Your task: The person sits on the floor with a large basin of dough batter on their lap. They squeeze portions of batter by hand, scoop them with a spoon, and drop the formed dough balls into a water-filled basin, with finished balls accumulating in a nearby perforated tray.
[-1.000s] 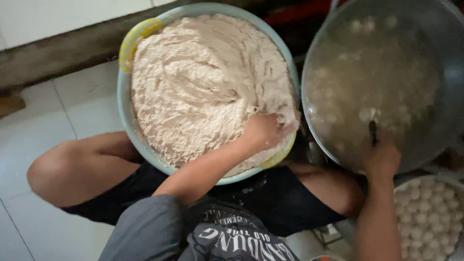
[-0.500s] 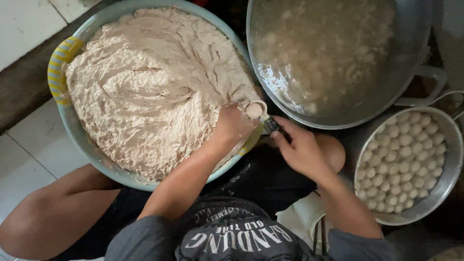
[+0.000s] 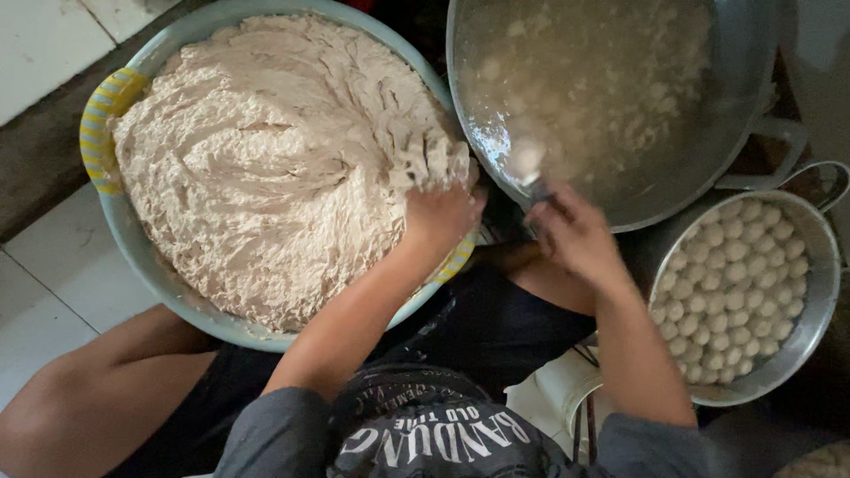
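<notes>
– Gripping anything, the left hand [image 3: 443,217]?
– Curled into the pale paste [image 3: 274,168] at the near rim of the blue basin [image 3: 159,274], closed on a lump.
– The right hand [image 3: 575,235]?
– Closed on a spoon [image 3: 529,164], bowl over the big steel pan [image 3: 753,88] of cloudy water. Colander [image 3: 819,301] of white balls alongside

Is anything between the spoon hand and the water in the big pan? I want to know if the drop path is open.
Nothing visible does. The right hand holds a small metal spoon over the near rim of the large round metal pan, directly above the cloudy water with pale balls.
</notes>
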`<action>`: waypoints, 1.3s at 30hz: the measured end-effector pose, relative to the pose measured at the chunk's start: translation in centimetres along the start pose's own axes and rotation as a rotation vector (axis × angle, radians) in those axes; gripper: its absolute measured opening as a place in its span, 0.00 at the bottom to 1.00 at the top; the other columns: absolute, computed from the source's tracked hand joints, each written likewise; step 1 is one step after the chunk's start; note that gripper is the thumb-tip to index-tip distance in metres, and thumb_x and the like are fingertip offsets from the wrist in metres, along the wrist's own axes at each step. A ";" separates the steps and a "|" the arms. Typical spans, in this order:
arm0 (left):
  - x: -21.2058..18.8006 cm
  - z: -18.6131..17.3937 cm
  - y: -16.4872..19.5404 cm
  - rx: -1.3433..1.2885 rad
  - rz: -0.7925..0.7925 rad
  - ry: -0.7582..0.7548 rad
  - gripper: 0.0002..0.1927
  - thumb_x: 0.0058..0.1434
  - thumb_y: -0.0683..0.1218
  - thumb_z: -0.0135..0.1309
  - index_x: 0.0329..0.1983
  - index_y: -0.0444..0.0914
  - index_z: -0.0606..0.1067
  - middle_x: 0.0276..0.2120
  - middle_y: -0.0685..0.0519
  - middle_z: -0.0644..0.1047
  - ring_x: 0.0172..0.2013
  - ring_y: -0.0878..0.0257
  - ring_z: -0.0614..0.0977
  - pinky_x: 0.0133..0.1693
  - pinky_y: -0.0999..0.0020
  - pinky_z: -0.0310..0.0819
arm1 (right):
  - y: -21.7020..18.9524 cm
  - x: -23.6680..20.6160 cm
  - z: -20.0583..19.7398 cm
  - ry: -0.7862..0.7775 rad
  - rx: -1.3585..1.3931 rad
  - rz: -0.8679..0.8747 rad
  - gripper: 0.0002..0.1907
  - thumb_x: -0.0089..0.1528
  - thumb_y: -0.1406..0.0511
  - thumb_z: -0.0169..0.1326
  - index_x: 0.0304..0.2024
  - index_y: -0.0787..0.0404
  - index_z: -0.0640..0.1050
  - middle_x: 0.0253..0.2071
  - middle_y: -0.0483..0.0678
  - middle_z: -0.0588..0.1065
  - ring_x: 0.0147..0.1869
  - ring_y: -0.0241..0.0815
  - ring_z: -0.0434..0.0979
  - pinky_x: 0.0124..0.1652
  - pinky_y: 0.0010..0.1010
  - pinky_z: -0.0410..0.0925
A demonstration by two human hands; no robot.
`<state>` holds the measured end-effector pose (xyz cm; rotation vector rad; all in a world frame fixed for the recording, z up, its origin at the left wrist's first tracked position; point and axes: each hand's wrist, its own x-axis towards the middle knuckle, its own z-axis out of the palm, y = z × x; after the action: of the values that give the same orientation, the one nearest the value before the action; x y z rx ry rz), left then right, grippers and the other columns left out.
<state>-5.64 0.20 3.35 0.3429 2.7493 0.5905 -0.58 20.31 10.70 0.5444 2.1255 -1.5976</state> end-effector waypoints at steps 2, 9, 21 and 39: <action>1.3 -0.6 -0.7 0.065 0.043 0.014 0.27 0.70 0.65 0.40 0.38 0.43 0.83 0.36 0.46 0.84 0.39 0.45 0.85 0.36 0.42 0.75 | -0.1 2.3 -1.8 0.177 -0.204 -0.015 0.11 0.69 0.64 0.52 0.48 0.65 0.78 0.28 0.50 0.72 0.26 0.37 0.70 0.26 0.29 0.63; 2.0 -3.8 -4.9 0.132 -0.029 -0.089 0.37 0.66 0.72 0.41 0.40 0.35 0.81 0.37 0.40 0.83 0.43 0.44 0.84 0.42 0.49 0.77 | -0.5 7.2 -6.1 0.490 -0.789 -0.459 0.17 0.59 0.66 0.55 0.50 0.66 0.78 0.38 0.65 0.77 0.45 0.70 0.77 0.42 0.52 0.70; -2.0 0.7 -2.5 -0.346 -0.008 0.185 0.29 0.69 0.66 0.50 0.38 0.36 0.83 0.31 0.35 0.81 0.39 0.37 0.82 0.50 0.48 0.76 | -0.4 6.1 -7.9 0.618 -0.578 -0.378 0.17 0.64 0.65 0.59 0.55 0.64 0.78 0.45 0.58 0.81 0.48 0.53 0.84 0.47 0.40 0.74; -3.2 1.9 -1.2 -0.412 0.081 0.100 0.10 0.51 0.50 0.59 0.31 0.40 0.82 0.32 0.42 0.82 0.35 0.42 0.84 0.40 0.51 0.78 | -1.2 -5.5 3.3 -0.072 -0.433 -0.328 0.21 0.68 0.68 0.51 0.64 0.62 0.73 0.36 0.39 0.79 0.36 0.26 0.78 0.38 0.21 0.71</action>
<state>-2.21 -1.18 1.98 0.3327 2.6245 1.1964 3.65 16.56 13.87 -0.0028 2.4973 -1.2185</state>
